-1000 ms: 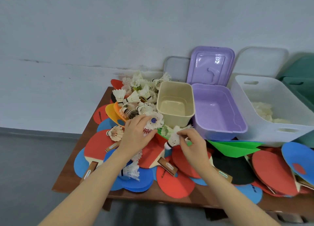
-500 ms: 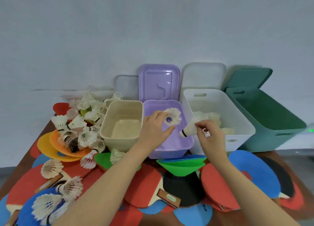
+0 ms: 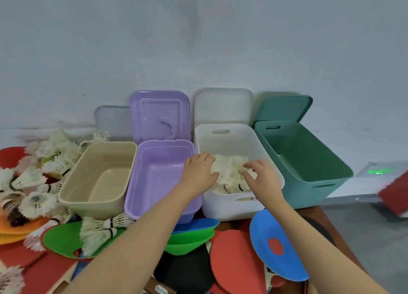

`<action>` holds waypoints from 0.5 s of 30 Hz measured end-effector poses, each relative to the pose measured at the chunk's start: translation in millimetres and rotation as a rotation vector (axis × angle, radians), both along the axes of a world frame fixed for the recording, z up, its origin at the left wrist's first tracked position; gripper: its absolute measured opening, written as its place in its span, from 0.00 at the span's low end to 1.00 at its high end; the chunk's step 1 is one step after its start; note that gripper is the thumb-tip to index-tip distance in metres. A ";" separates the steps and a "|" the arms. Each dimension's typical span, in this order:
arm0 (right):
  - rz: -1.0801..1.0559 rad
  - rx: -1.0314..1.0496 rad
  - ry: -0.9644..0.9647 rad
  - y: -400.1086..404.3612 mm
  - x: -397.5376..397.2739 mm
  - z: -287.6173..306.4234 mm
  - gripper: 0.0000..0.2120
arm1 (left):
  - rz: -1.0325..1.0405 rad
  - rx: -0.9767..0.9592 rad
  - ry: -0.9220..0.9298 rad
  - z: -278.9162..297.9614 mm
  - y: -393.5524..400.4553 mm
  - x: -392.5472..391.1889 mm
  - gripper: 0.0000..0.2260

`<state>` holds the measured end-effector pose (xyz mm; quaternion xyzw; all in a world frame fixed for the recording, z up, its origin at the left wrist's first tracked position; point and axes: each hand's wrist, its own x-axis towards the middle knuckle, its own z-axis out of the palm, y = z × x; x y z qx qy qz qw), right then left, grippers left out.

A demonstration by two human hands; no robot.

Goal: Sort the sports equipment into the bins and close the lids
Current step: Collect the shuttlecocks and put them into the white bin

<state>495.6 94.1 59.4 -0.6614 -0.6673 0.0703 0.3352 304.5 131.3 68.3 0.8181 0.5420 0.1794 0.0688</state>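
Note:
Both of my hands reach into the white bin (image 3: 234, 205), which holds a pile of white shuttlecocks (image 3: 229, 167). My left hand (image 3: 199, 172) lies over the pile's left side with its fingers relaxed. At the pile's right side, the curled fingers and thumb of my right hand (image 3: 261, 177) pinch a shuttlecock. Many loose shuttlecocks (image 3: 33, 179) lie at the table's left, and two more (image 3: 99, 229) lie in front of the bins. Table tennis paddles, red (image 3: 234, 256), blue (image 3: 276, 245) and black (image 3: 185, 269), cover the front.
A beige bin (image 3: 88, 196), a purple bin (image 3: 154, 207) and a green bin (image 3: 309, 190) stand open beside the white one. Their lids lean on the wall behind: clear (image 3: 112, 119), purple (image 3: 159, 114), white (image 3: 223, 106), green (image 3: 282, 108). Green discs (image 3: 187, 240) and orange discs (image 3: 17, 227) lie among the paddles.
Both hands carried shuttlecocks from the left pile rightward and down into the white bin. The left hand no longer shows its blue-tipped shuttlecock. The view has swung right.

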 end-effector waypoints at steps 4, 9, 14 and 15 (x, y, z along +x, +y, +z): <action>0.045 -0.005 -0.029 -3.3 -8.6 -6.1 0.08 | -0.001 0.014 0.069 -1.5 -5.6 -15.4 0.19; 0.137 0.064 -0.050 -12.9 -41.1 -4.9 0.07 | 0.008 0.080 0.063 2.8 -23.6 -54.4 0.18; 0.262 0.092 -0.062 -27.7 -99.5 3.2 0.08 | 0.047 0.059 0.043 1.3 -48.3 -119.1 0.19; 0.282 0.084 -0.043 -31.5 -114.6 3.5 0.09 | 0.064 0.056 0.028 1.6 -55.2 -135.0 0.20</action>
